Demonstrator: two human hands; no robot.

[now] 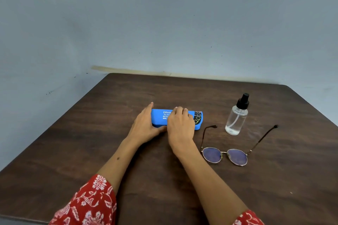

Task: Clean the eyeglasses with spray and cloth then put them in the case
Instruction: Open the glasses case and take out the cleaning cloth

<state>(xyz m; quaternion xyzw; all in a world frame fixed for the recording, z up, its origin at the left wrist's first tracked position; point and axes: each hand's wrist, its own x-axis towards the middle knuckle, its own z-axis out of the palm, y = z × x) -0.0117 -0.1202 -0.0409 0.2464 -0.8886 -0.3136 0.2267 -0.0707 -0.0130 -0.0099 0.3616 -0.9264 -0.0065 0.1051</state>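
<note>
A blue eyeglass case [159, 118] with white lettering lies closed on the dark wooden table [91, 142]. My left hand [145, 126] holds its left end, fingers along the side and thumb at the front edge. Over the top of the case, near the middle, curl the fingers of my right hand [181, 124]. Round metal-framed eyeglasses [225, 154] with bluish lenses lie to the right, temples unfolded and pointing away from me. A clear spray bottle [236, 117] with a black pump cap stands upright behind them. No cloth is in sight.
The table stands against a grey-blue wall [164, 23] at the back and left. Its right rear corner is near the bottle. Red floral sleeves show at the bottom of the view.
</note>
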